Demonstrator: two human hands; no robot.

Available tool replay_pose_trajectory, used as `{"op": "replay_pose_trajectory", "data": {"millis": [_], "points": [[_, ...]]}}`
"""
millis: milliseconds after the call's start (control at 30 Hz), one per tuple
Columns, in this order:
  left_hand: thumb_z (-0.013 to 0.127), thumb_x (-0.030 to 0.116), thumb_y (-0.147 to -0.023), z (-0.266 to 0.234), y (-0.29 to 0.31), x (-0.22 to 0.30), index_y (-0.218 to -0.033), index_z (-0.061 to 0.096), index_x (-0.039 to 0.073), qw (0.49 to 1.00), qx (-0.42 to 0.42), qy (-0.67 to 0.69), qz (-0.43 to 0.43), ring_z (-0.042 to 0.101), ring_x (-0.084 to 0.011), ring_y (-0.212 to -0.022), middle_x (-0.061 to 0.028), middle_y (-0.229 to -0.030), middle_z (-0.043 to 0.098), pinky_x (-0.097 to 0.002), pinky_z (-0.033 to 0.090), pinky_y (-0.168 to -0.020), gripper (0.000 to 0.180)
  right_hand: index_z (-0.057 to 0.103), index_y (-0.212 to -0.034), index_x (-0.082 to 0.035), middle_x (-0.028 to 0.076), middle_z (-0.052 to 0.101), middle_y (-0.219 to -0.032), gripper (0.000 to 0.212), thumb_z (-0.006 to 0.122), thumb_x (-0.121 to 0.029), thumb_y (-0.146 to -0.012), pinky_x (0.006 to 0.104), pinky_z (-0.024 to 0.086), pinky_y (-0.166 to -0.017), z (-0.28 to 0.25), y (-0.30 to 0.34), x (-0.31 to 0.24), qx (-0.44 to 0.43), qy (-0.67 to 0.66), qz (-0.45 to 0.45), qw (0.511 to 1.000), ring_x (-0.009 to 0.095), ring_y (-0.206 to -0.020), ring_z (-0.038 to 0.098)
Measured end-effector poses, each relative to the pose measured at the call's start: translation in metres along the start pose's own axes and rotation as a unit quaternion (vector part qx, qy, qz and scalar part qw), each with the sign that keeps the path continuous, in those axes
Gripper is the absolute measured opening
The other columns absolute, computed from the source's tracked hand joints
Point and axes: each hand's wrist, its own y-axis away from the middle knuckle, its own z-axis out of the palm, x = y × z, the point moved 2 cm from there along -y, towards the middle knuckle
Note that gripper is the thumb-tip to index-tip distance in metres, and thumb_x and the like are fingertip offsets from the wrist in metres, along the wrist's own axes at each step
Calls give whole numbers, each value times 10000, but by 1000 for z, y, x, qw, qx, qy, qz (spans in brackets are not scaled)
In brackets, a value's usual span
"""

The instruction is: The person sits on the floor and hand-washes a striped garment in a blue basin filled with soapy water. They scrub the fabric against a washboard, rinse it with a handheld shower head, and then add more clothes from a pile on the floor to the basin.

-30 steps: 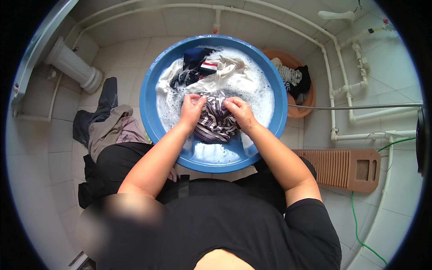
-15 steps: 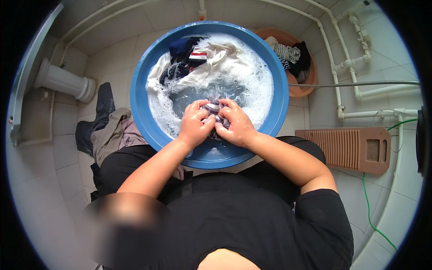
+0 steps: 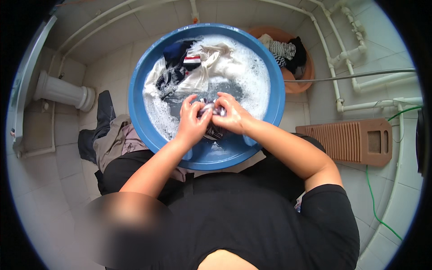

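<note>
A striped dark-and-white garment [image 3: 213, 131] is bunched between my two hands, over the near part of a large blue tub [image 3: 137, 114]. My left hand [image 3: 194, 118] grips its left side, and my right hand [image 3: 230, 114] pinches it from the right, thumbs close together. The garment's lower end hangs toward the water. Foamy suds [image 3: 258, 85] cover much of the water around a darker patch beyond my fingers. In the far left of the tub lie a white garment [image 3: 196, 81] and a navy garment [image 3: 174, 55] with a red and white band, both partly in the foam.
An orange basin [image 3: 307, 84] with striped and black clothes [image 3: 288, 50] stands behind the tub at right. A brown washboard [image 3: 337, 139] lies right of my knee. Dark and beige clothes [image 3: 110, 135] lie on the floor at left, near a white pedestal [image 3: 67, 92]. White pipes [image 3: 335, 90] run along the wall.
Both hands have stayed on the striped garment, their fingers shifting as its bunched folds change shape. More of its striped lower part shows below my hands. The view has tilted slightly.
</note>
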Motion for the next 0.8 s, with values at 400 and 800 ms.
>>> {"op": "replay_pose_trajectory", "data": {"millis": [400, 800], "points": [[467, 421, -835, 18, -48, -20, -972, 620, 97, 947, -12, -235, -217, 491, -351, -1038, -189, -1001, 588, -432, 377, -872, 384, 556, -1111, -126, 148, 515, -1226, 507, 512, -445, -720, 472, 322, -972, 3, -52, 7, 11, 133, 230, 964, 303, -1194, 426], [590, 202, -740, 4, 11, 11, -688, 515, 48, 983, -13, -120, 138, 492, -342, -902, -157, -903, 537, -423, 369, -828, 180, 584, -771, -93, 119, 547, -966, 317, 664, -336, -584, 433, 443, -737, 15, 23, -12, 90, 135, -145, 976, 313, -876, 522]]}}
